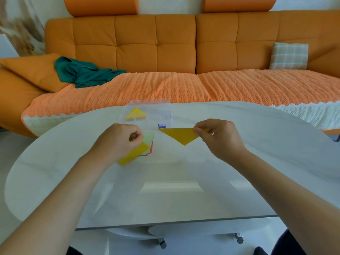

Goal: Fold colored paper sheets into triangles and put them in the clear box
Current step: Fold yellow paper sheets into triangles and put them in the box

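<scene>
Far beyond the left fingers, we note a green cloth point(82, 72) lying on the orange sofa point(138, 46). The left hand point(121, 140) sits over the white table point(165, 190) with its fingers point(137, 136) clenched into the palm. A yellow sheet point(134, 153) emerges from beneath these fingers and slants back toward the wrist. We cannot tell whether the fingers pinch it or only cover its corner.

Just right of the left fingers lies a stack of sheets point(149, 137), pale green on top, with a red edge showing along its right side. Beyond the left fingertips stands the clear box point(152, 107). A boxed triangle point(136, 114), bright yellow, lies in its left part. A purple latch point(161, 126) sits at the box's near edge, between the two sets of fingers.

The folded triangle point(179, 135), a darker yellow, spans the gap left of the right fingers, well apart from the left fingers. Its long edge faces away from us and its apex points toward us. It is outside the box, near the latch.

The right hand point(219, 138) grasps this triangle: thumb and forefinger point(197, 130) pinch its right corner, and the remaining fingers curl loosely behind. Far beyond and right of these fingers, a plaid cushion point(288, 56) leans on the sofa back
</scene>
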Tool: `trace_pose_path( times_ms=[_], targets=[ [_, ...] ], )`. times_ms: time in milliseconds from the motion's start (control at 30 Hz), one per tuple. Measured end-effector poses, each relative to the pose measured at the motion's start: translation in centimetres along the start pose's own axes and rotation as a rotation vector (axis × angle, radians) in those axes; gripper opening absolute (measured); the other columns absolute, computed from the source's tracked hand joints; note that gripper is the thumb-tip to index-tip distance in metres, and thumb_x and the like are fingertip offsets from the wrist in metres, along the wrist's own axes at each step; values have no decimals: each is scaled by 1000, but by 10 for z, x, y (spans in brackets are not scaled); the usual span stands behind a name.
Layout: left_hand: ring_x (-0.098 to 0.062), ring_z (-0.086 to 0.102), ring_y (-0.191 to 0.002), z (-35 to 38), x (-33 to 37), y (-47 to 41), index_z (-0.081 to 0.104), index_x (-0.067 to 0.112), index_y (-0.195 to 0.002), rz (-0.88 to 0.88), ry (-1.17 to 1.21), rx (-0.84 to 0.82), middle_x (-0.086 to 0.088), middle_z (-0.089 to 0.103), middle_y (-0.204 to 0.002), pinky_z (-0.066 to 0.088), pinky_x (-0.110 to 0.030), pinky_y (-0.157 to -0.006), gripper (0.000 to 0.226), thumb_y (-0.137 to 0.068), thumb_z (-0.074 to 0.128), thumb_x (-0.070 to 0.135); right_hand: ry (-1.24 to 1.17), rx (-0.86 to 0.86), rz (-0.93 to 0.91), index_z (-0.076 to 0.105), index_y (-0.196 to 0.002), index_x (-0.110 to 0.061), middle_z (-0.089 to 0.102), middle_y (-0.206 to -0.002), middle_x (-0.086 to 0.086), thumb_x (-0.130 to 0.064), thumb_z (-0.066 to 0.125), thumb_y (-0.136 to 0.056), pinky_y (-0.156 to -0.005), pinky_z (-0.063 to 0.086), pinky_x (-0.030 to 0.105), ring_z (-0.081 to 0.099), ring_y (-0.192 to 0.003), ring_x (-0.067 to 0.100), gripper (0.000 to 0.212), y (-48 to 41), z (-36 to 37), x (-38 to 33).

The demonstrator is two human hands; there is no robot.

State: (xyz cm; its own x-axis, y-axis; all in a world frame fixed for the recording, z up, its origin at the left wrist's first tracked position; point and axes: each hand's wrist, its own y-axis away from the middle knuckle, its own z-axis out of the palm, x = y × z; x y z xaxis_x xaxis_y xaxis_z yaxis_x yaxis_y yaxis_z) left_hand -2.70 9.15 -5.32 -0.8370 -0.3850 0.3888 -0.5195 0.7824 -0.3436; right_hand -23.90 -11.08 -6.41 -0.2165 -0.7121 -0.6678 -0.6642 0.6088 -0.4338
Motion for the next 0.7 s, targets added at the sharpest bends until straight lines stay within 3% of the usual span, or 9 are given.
trace_pose_path(
  times_ms=[133,233,300,400,533,700],
  targets=[
    [-7,61,-86,3,14,5,74,19,-96,141,82,143,10,71,-91,51,-31,-84,9,-93,66,19,-4,-82,-28,78,-91,-26,72,-82,-14,-26,71,-92,-77,54,39,64,-75,11,7,2,2,-6],
    [-8,59,-101,15,43,10,74,21,-109,268,113,121,11,71,-100,46,-26,-89,26,-92,61,35,4,-134,-111,77,-88,-27,73,-84,-12,-26,71,-90,-75,54,40,63,-75,13,6,6,11,-13],
    [-12,62,-94,25,53,13,75,26,-100,298,81,86,11,72,-91,52,-35,-79,30,-89,55,44,-24,-139,-132,76,-86,-28,72,-81,-13,-26,72,-89,-74,54,42,63,-73,13,6,8,15,-16],
    [-11,62,-80,31,56,13,74,30,-86,203,136,87,11,69,-77,53,-38,-68,29,-84,50,46,-35,-147,-145,76,-85,-30,72,-81,-14,-27,73,-89,-74,54,42,62,-73,11,5,9,17,-19],
    [-7,64,-67,25,48,9,73,27,-76,166,178,121,13,68,-70,54,-36,-64,19,-80,56,35,-34,-98,-111,77,-87,-29,73,-83,-14,-26,73,-89,-75,54,40,63,-74,10,5,4,11,-16],
    [-9,65,-67,18,23,3,73,25,-77,124,55,81,11,71,-72,54,-34,-64,11,-85,66,22,14,-63,-38,76,-89,-30,70,-81,-17,-29,70,-92,-75,54,39,62,-76,9,7,1,5,-13]
  ],
)
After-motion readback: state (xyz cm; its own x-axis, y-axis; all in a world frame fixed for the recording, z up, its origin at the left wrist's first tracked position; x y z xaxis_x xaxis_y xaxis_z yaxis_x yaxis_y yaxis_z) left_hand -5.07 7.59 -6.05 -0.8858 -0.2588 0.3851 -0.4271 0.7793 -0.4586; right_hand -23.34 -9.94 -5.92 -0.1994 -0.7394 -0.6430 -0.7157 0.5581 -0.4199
